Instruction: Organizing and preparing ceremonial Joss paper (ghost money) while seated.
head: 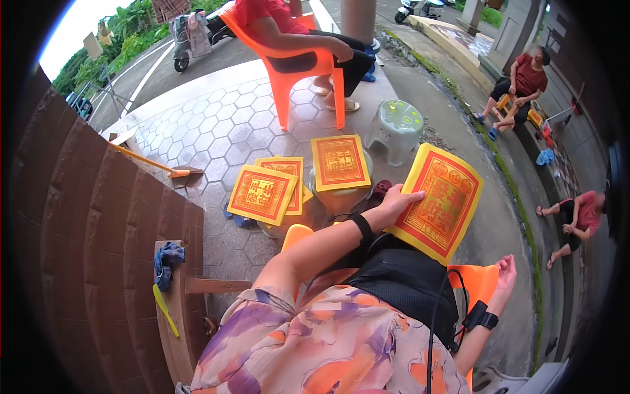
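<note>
My left hand [396,204] grips the left edge of a thick sheaf of yellow joss paper [445,197], thumb on top. The sheaf bears a red printed frame with characters and leans over my lap. Out to the right, my right hand [506,273] is empty beside the armrest of an orange plastic chair [475,280], its fingers loosely curled. In front of me, another joss paper stack [340,162] lies on a translucent plastic stool [339,197]. Left of it, overlapping joss paper stacks [261,194] rest on a second support, mostly hidden.
A person [285,34] sits ahead in an orange armchair [305,69]. A translucent stool with green spots [396,115] stands nearby. At left are a brown tiled wall [108,207], a broom [184,172] and a wooden chair [172,315]. Two seated people [529,74] are at right.
</note>
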Demonstrator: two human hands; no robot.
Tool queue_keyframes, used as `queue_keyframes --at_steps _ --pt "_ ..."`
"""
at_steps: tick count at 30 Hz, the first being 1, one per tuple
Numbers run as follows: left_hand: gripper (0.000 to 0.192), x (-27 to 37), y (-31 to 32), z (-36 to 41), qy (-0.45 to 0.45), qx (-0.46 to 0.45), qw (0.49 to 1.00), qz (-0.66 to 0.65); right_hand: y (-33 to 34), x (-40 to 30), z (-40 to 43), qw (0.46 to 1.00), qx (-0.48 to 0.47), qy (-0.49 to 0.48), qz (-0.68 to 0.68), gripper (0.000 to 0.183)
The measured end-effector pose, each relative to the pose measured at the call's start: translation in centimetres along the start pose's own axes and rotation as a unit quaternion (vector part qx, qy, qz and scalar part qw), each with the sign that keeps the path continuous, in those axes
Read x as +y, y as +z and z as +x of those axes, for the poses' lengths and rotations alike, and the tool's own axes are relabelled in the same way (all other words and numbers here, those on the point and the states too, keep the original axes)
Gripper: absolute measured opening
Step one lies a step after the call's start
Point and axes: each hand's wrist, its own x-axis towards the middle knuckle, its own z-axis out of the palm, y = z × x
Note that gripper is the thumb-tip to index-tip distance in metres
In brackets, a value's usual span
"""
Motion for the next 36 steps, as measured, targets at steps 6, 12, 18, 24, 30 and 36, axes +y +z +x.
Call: queue_keyframes --at_steps 6,12,18,24,30,36 --pt "0.036 -0.6 -0.5 0.9 0.006 -0.008 1.0 -0.001 -1.0 -0.4 0.9 1.0 0.01 -0.003 -0.008 0.011" --pt "0.039 -0.7 -0.5 1.2 0.006 -0.01 1.0 0.009 -1.0 -0.4 0.9 1.0 -0.003 -0.002 0.002 0.011" --pt "0.038 -0.6 -0.4 1.0 0.002 -0.014 1.0 -0.001 -1.1 -0.3 1.1 1.0 -0.003 -0.009 -0.019 0.012" --pt "0.031 0.0 -0.1 0.1 -0.003 0.003 1.0 0.008 0.1 0.1 -0.1 1.0 -0.001 -0.011 -0.007 0.012" --pt "0.03 -0.1 -0.1 0.0 0.004 0.013 1.0 0.022 0.3 0.2 -0.7 0.999 0.027 -0.018 -0.004 0.013" --pt "0.029 -0.1 -1.2 0.7 0.004 -0.031 0.999 0.028 1.6 0.9 -1.2 0.999 -0.009 0.016 0.046 0.012"
